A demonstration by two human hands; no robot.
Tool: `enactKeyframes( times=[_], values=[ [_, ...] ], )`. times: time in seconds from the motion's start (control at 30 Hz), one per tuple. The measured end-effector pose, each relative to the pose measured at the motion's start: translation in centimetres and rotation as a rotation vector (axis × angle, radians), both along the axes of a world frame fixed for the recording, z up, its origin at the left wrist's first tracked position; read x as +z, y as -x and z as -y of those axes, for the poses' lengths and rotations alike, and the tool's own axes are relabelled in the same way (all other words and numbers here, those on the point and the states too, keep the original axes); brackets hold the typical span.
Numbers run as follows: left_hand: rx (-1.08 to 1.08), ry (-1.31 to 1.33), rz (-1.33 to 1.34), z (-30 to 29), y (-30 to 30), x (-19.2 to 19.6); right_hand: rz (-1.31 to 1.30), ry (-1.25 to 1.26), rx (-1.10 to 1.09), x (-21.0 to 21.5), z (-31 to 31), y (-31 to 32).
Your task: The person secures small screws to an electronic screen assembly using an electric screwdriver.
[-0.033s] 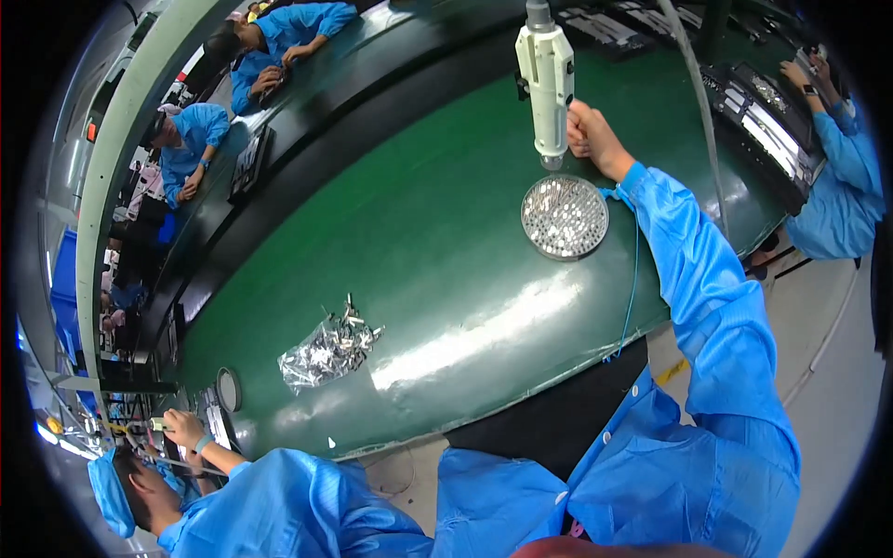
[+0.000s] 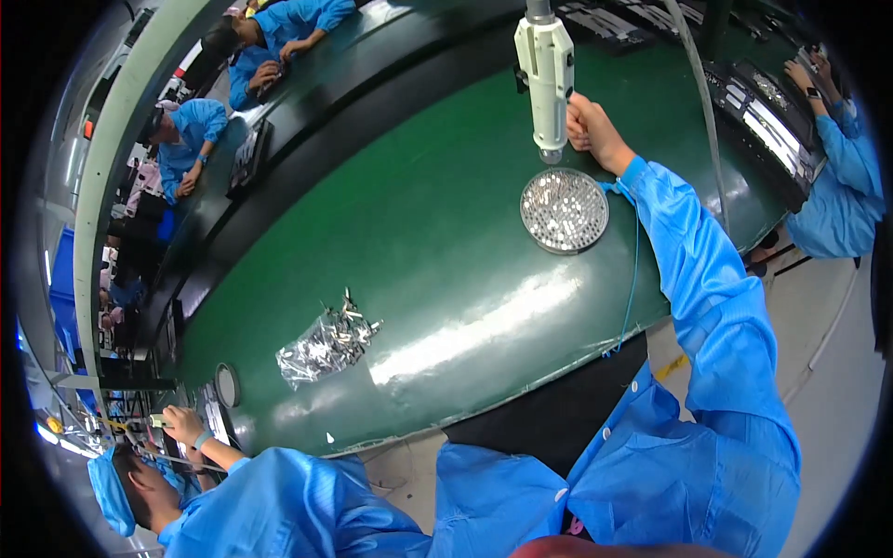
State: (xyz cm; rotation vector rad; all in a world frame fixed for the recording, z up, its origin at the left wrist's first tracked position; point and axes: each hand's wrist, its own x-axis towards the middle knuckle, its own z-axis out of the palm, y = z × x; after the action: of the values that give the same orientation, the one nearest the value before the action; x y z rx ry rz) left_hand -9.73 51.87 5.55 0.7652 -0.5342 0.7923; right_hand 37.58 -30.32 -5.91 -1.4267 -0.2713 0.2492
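Observation:
A pale electric screwdriver (image 2: pixel 545 88) hangs upright, nose down, over the green table. Right beside it is my right hand (image 2: pixel 595 135), fingers curled closed; their tips are partly hidden behind the tool. I cannot tell whether they touch it or hold something small. Just below the nose lies a round tray (image 2: pixel 565 212) filled with many small shiny metal pieces. A blue wrist strap (image 2: pixel 617 190) circles my right wrist, its thin cord hanging to the table's near edge. My left hand is out of view.
A clear plastic bag (image 2: pixel 313 355) with loose metal parts (image 2: pixel 350 327) spilling out lies left of centre on the table (image 2: pixel 446 214). A grey cable (image 2: pixel 699 88) hangs right of the screwdriver. Dark panels (image 2: pixel 763 130) lie at far right. A co-worker's hand (image 2: pixel 183 425) is at lower left.
The whole view has shifted very slightly, with the table things appearing a little higher. My right hand keeps its place beside the screwdriver.

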Motion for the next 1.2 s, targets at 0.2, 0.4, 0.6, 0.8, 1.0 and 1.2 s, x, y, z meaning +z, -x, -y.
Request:
enactKeyframes(
  times=[0.2,0.4,0.6,0.8,1.0,1.2],
  values=[
    [-0.292,0.343,-0.133,-12.3,9.5,-1.5,-0.017,-0.074,0.037,0.0,-2.6,0.1],
    [-0.426,0.391,-0.128,-12.6,8.6,-3.9,0.016,-0.069,0.015,-0.2,-2.0,0.4],
    [0.038,0.224,0.235,-4.6,4.7,6.4,0.022,-0.138,0.037,-2.2,-1.1,-0.8],
    [0.901,-0.223,0.661,39.9,-4.6,12.9,0.009,-0.186,0.081,-2.4,-1.7,-1.0],
    [0.937,-1.081,0.150,51.9,-21.2,-0.1,0.039,-0.132,0.063,-2.7,0.5,-1.2],
    [0.746,-1.435,0.229,53.3,-23.6,-9.8,0.013,-0.150,0.018,-1.5,-1.7,-0.1]
  ],
)
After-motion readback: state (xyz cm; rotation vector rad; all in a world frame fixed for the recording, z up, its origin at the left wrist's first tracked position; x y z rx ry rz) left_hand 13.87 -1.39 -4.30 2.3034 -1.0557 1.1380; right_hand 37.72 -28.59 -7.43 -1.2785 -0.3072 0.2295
